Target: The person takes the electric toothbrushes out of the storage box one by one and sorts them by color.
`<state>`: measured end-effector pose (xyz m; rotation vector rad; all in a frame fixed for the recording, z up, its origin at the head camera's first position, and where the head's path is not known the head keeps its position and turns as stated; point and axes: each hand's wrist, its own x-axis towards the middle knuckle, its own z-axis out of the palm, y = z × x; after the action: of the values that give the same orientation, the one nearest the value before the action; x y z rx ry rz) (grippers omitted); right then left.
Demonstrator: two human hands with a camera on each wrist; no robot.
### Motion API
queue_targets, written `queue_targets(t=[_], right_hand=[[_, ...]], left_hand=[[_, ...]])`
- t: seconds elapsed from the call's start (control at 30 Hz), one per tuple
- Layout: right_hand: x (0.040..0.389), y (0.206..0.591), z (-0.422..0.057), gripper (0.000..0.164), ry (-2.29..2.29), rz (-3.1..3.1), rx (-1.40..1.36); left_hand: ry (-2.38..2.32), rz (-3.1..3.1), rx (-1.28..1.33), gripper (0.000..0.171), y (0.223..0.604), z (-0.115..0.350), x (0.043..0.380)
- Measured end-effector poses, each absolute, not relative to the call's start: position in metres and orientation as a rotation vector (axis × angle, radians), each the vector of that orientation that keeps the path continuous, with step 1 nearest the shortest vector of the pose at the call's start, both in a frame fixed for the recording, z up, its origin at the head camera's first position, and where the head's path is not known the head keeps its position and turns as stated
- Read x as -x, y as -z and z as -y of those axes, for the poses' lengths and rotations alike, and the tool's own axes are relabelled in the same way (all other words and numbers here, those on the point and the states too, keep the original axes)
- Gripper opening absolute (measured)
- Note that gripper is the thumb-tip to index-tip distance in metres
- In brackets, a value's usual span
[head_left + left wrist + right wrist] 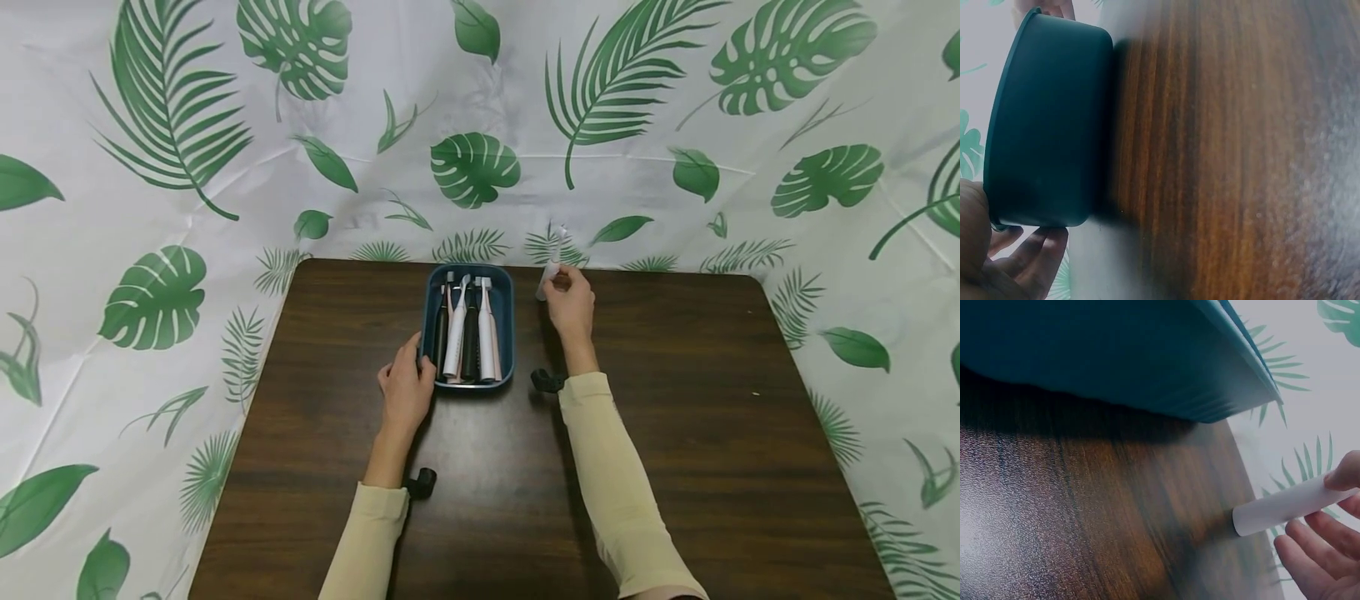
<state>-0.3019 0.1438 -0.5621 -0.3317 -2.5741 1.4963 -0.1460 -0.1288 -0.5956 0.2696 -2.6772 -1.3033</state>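
Observation:
A blue plastic tray [512,333] holds several electric toothbrushes, among them a white one [454,337] and a black one [469,343], lying with brush heads toward the far side. My left hand [407,385] grips the tray's left side, thumb at the rim; the left wrist view shows its fingers [1035,259] against the outer wall. Right of the tray, near the table's far edge, my right hand [572,304] pinches a white electric toothbrush [1282,505] by its handle. This toothbrush stands roughly upright, brush head up, its base close over the tabletop.
The dark wooden table [675,433] ends just behind the tray, where a white cloth with green leaves [375,67] hangs. A black wrist camera [547,381] sits on the right wrist and another camera [422,483] on the left. A tiny pale speck [756,393] lies at right.

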Motion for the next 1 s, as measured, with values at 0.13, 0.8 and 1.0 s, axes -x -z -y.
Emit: queue_targets(t=[0.13, 0.8, 1.0], right_hand=[[0.301, 0.565, -0.144, 0.042, -1.504, 2.58, 0.339], [0.299, 0.574, -0.15, 0.042, -1.506, 2.59, 0.285], [0.29, 0.579, -0.154, 0.047, -1.497, 2.617, 0.317]], left_hand=[[1.31, 2.626, -0.228, 0.052, 0.606, 0.13, 0.148], [1.295, 2.581, -0.216, 0.051, 0.642, 0.135, 0.157], [1.303, 2.588, -0.227, 0.051, 0.643, 0.137, 0.158]])
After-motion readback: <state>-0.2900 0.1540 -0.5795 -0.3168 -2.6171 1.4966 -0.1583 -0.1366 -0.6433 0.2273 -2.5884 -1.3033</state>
